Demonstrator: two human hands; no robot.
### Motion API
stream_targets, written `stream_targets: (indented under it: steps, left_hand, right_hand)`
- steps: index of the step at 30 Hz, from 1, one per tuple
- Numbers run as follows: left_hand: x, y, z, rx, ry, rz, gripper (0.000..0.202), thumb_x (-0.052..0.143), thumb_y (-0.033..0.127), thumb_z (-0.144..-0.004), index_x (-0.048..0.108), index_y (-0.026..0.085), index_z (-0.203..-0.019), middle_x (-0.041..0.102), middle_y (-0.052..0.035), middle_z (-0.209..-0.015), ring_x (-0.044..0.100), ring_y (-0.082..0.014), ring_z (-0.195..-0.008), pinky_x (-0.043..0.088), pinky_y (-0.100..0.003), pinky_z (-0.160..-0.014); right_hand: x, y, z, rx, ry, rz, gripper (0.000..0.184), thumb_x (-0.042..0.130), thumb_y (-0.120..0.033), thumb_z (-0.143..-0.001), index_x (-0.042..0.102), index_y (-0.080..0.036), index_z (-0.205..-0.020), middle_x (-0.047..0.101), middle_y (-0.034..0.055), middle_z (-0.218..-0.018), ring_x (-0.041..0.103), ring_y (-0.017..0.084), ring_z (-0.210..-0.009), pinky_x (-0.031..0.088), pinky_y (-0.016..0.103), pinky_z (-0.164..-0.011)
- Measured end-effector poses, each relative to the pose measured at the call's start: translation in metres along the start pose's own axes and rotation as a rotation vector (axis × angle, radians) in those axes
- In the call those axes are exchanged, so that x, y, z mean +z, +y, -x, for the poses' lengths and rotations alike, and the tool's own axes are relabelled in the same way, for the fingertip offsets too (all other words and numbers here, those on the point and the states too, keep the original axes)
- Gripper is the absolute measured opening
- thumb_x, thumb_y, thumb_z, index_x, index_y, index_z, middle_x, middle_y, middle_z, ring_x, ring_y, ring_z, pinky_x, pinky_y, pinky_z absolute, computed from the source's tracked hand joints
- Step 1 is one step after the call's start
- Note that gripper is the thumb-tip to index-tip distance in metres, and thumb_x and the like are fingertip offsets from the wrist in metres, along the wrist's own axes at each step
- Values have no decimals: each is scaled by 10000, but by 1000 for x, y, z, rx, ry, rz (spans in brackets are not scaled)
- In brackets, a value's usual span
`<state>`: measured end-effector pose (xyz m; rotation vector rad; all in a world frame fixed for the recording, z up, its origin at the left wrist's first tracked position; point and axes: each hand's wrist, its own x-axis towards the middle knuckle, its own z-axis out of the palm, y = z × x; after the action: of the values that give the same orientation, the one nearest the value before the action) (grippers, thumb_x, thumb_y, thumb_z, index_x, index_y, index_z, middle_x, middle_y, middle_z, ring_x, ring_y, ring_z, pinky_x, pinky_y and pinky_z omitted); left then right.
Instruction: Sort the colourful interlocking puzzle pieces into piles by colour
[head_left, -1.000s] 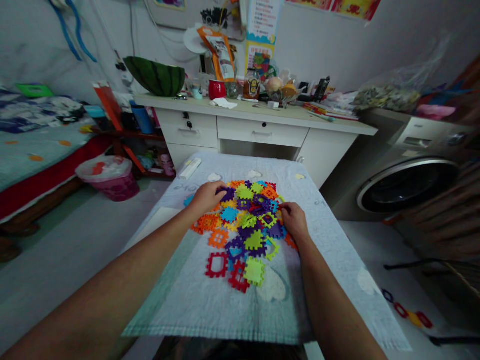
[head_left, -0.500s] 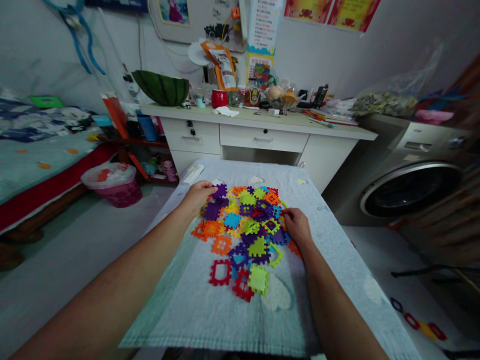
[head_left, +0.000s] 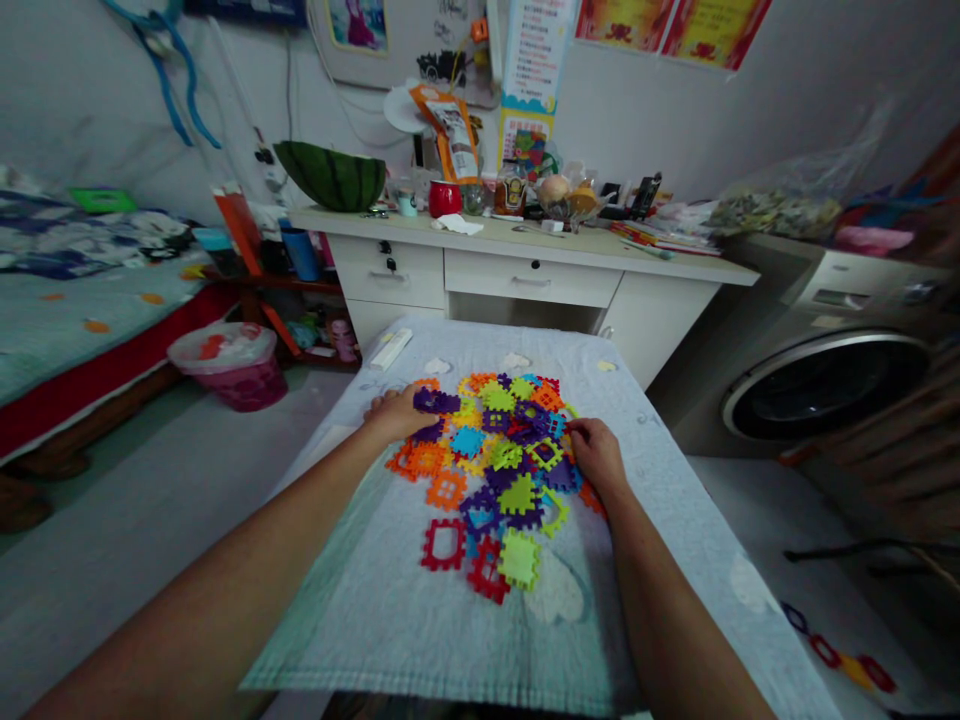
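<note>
At the left edge of a pile of notched plastic puzzle tiles (head_left: 467, 442), my left hand (head_left: 396, 412) is closed on a tilted purple tile (head_left: 436, 402). Its other fingers point left, over the cloth. My right hand (head_left: 596, 450) rests against the pile's right side, its fingers pinched together; what lies between them is hidden. The tiles overlap in purple, orange, yellow, blue, red and lime green. Some have cut-out middles, such as a red frame tile (head_left: 443, 544) lying near the front beside a lime green tile (head_left: 519, 559).
A pale cloth (head_left: 360, 620) covers the table, with a white box-like strip (head_left: 391, 349) at its far left. Behind stands a cluttered desk (head_left: 532, 280). A washing machine (head_left: 817, 345) is at right, a pink bin (head_left: 232, 370) at left. Linked frames (head_left: 825, 650) lie on the floor.
My left hand has turned and shifted slightly left and down, and the purple tile now tilts by its thumb. An orange tile shows behind it. My right hand stays in place.
</note>
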<state>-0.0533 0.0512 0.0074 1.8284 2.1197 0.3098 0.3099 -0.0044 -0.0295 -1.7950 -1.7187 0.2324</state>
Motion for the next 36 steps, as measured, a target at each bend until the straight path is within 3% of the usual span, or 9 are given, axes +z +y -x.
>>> stream_targets:
  steps: [7, 13, 18, 23, 25, 27, 29, 32, 36]
  left_hand:
    - [13, 22, 7, 188, 27, 220, 657, 755, 332, -614, 541, 278, -1233, 657, -68, -1210, 596, -295, -1139, 451, -367, -920]
    - [19, 32, 6, 173, 40, 459, 610, 741, 225, -603, 559, 258, -1184, 723, -12, -982, 677, -223, -897, 505, -300, -755]
    - [15, 36, 7, 146, 31, 654, 300, 633, 326, -722, 650, 187, -988, 720, -33, -912, 678, -205, -829, 521, -303, -728]
    - [10, 50, 16, 302, -88, 778, 391, 556, 503, -818, 706, 174, -967, 735, -53, -995, 659, -218, -990, 502, -312, -874]
    - [10, 57, 16, 414, -86, 701, 464, 418, 516, -906, 710, 169, -1000, 729, -63, -1040, 645, -213, -1034, 492, -314, -908]
    - [11, 61, 10, 455, 34, 468, 444, 347, 448, -943, 698, 196, -1048, 703, -49, -1121, 621, -198, -1084, 471, -315, -951]
    - [13, 62, 1, 423, 99, 336, 318, 501, 396, -870, 691, 230, -1065, 669, -46, -1189, 568, -226, -1176, 419, -348, -1026]
    - [18, 57, -15, 354, 98, 232, 392, 712, 337, -678, 687, 277, -1064, 670, -48, -1165, 564, -275, -1174, 409, -382, -1027]
    - [21, 52, -27, 306, 73, 165, 352, 732, 323, -638, 701, 265, -984, 706, -54, -1027, 628, -271, -1044, 457, -343, -929]
  right_hand:
    - [0, 0, 0, -2, 1, 10, 257, 499, -191, -841, 710, -158, -985, 684, 80, -977, 615, 197, -926, 454, 308, -864]
    - [-1, -1, 0, -12, -1, 15, 251, 496, -176, -839, 712, -171, -966, 682, 71, -968, 616, 190, -911, 456, 300, -862]
    - [-2, -3, 0, -9, -5, 32, 256, 503, -169, -834, 716, -159, -974, 681, 79, -969, 615, 194, -919, 450, 305, -872]
    - [-3, -4, 0, -5, -7, 27, 251, 509, -158, -831, 717, -168, -972, 686, 77, -980, 617, 193, -935, 447, 302, -879]
    - [-2, -4, 0, -7, -4, 24, 249, 507, -161, -833, 716, -170, -968, 686, 75, -978, 618, 192, -933, 449, 302, -877]
    - [-1, -3, 0, -8, -1, 22, 252, 503, -166, -834, 714, -168, -972, 684, 74, -974, 617, 191, -927, 451, 302, -869]
    - [-1, -2, 1, -9, 0, 20, 256, 502, -171, -833, 713, -165, -978, 680, 74, -972, 615, 190, -918, 455, 299, -856]
    - [-1, -2, 1, -17, -1, 19, 258, 501, -174, -831, 713, -165, -977, 679, 76, -973, 614, 189, -913, 456, 297, -849]
    - [-2, -2, 1, -23, -1, 30, 260, 500, -173, -835, 716, -163, -980, 680, 79, -972, 612, 194, -923, 450, 299, -859]
